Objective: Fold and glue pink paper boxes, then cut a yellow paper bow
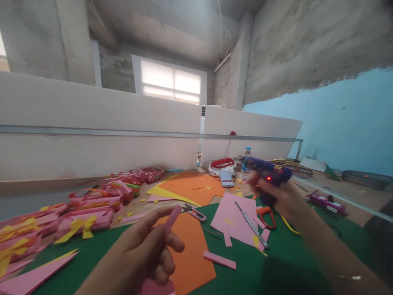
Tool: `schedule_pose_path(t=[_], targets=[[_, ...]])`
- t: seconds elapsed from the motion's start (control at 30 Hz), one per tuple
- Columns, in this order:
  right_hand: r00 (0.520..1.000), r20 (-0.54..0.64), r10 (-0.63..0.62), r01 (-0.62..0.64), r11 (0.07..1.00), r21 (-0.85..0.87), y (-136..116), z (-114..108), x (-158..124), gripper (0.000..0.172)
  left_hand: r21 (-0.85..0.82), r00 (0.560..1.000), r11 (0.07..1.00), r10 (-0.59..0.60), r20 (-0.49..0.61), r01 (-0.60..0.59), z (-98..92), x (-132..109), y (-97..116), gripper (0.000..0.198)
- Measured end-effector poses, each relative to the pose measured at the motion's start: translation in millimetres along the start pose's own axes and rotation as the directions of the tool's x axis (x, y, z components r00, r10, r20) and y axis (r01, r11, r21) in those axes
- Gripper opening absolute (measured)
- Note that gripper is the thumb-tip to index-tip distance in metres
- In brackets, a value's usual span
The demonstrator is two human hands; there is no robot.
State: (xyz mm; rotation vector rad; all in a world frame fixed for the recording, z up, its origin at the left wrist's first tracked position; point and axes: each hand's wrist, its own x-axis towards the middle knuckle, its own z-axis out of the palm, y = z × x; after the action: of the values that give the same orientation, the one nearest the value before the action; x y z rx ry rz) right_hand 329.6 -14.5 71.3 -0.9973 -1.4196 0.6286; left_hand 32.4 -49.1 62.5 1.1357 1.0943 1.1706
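My left hand (146, 250) is closed on a narrow pink paper strip (172, 219), pinched between thumb and fingers and pointing up and away over an orange sheet (190, 258). My right hand (281, 196) grips a blue glue gun (266, 170) with a small red light lit, its nozzle aimed left above the pink sheet (235, 215). Both hands hover above the green mat (288, 254); the gun and right hand are blurred by motion.
Pink and yellow folded paper pieces (82, 217) pile up at left. A metal ruler (251, 224), orange-handled scissors (266, 216), small snips (194, 212) and loose pink strips (219, 259) lie on the table. A water bottle (246, 157) stands by the white partition (98, 135).
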Motion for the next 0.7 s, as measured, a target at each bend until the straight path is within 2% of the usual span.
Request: schedule_pose_path(t=[0.03, 0.1, 0.17, 0.23, 0.3, 0.37, 0.5, 0.6, 0.7], targets=[[0.996, 0.092, 0.003, 0.006, 0.995, -0.098, -2, 21, -5, 0.024, 0.01, 1.0, 1.0, 0.008, -0.005, -0.008, -0.1, 6, -2, 0.048], [0.961, 0.27, -0.059, 0.12, 0.969, -0.217, -2, 59, -18, 0.02, 0.058, 1.0, 0.998, 0.017, -0.024, -0.015, -4.1, 20, -14, 0.041], [0.935, 0.312, -0.171, 0.253, 0.935, -0.247, 7, 87, -30, 0.017, 0.091, 0.997, 0.994, 0.062, -0.035, -0.059, -11.6, 32, -30, 0.037], [0.895, 0.329, -0.302, 0.391, 0.886, -0.25, 20, 105, -38, 0.018, 0.114, 0.994, 0.989, 0.098, -0.039, -0.093, -19.4, 40, -42, 0.037], [0.842, 0.351, -0.408, 0.503, 0.829, -0.242, 33, 112, -41, 0.022, 0.134, 0.992, 0.985, 0.117, -0.056, -0.109, -24.8, 43, -46, 0.04], [0.812, 0.358, -0.461, 0.556, 0.797, -0.234, 42, 113, -40, 0.025, 0.16, 0.989, 0.981, 0.123, -0.076, -0.11, -26.9, 42, -43, 0.042], [0.84, 0.373, -0.393, 0.497, 0.834, -0.241, 41, 111, -38, 0.021, 0.183, 0.994, 0.979, 0.099, -0.038, -0.09, -24.8, 36, -31, 0.045], [0.842, 0.387, -0.377, 0.479, 0.852, -0.212, 34, 111, -41, 0.021, 0.167, 0.995, 0.982, 0.095, -0.027, -0.089, -22.4, 33, -29, 0.045], [0.897, 0.32, -0.305, 0.392, 0.882, -0.26, 33, 113, -45, 0.017, 0.107, 0.996, 0.991, 0.08, -0.033, -0.076, -20.5, 32, -30, 0.042]])
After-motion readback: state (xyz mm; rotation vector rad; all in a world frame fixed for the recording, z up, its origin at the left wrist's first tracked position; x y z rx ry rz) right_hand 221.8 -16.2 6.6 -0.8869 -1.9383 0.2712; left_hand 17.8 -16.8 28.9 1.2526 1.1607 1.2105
